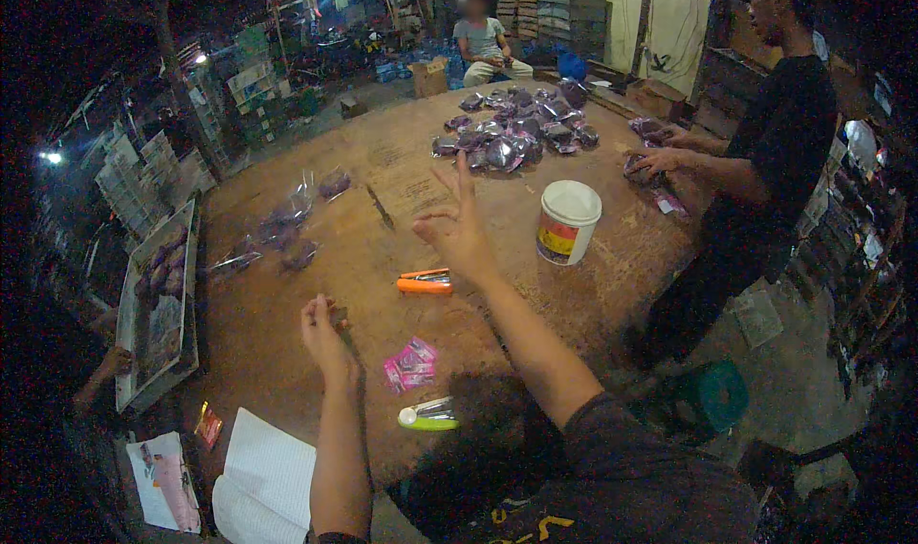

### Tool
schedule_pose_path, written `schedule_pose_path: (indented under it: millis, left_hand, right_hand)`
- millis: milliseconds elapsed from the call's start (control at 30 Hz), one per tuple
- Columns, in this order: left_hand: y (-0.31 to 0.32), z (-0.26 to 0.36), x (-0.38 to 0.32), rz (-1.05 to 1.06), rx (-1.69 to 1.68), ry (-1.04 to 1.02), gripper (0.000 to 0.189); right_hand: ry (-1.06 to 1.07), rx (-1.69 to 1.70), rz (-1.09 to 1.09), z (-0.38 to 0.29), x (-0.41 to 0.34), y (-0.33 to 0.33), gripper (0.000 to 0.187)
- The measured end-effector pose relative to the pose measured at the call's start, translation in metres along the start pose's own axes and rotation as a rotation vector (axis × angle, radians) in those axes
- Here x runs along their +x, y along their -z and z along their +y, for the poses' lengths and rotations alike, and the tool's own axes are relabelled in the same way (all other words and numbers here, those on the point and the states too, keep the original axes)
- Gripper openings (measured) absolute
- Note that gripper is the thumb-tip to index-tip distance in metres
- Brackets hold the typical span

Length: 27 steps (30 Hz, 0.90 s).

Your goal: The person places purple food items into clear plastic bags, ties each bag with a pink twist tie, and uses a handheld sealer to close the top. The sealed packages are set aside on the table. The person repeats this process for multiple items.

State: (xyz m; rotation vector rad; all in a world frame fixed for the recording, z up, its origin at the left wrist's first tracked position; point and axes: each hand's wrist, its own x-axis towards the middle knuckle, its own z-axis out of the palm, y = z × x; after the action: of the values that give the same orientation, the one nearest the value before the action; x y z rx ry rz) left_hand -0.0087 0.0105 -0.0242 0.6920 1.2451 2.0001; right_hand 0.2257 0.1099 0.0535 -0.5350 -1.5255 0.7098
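Observation:
My right hand [459,232] is raised over the wooden table [488,314], fingers spread and holding nothing. Just below it lies an orange stapler [424,281]. My left hand [326,332] is over the table with its fingers curled; whether something small is inside cannot be told. To the right of that hand sit several pink printed labels [412,366], with a green and white stapler [429,415] nearer to me. Beyond my left hand are clear plastic packs with dark contents [283,232]. A heap of similar packs [520,124] covers part of the far side.
A white bucket [570,221] stands right of my right hand. A person in black [778,124] handles packs at the right edge; another person [484,46] sits beyond the table. At left, someone's hand [115,361] touches a crate [193,314]. An open notebook [269,465] lies near left.

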Motion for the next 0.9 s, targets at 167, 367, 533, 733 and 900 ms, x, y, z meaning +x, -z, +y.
schedule_pose_path:
  millis: [167, 367, 533, 733, 900]
  left_hand:
    - [0.001, 0.004, -0.004, -0.024, -0.007, -0.018, 0.016]
    - [0.002, -0.014, 0.003, 0.040, 0.062, -0.051, 0.019]
    - [-0.003, -0.035, 0.009, 0.077, 0.065, -0.124, 0.018]
    - [-0.016, -0.011, -0.010, 0.084, 0.317, -0.249, 0.018]
    - [-0.013, 0.017, -0.017, 0.105, 0.331, -0.334, 0.020]
  right_hand:
    - [-0.274, -0.266, -0.216, 0.005, -0.021, -0.019, 0.065]
    - [-0.405, -0.179, -0.410, 0.016, -0.026, -0.052, 0.037]
    - [-0.316, -0.263, -0.662, 0.075, 0.011, -0.088, 0.038]
    - [-0.181, -0.285, -0.263, 0.180, 0.067, -0.179, 0.035]
    - [-0.293, -0.632, -0.543, 0.206, 0.105, -0.217, 0.028]
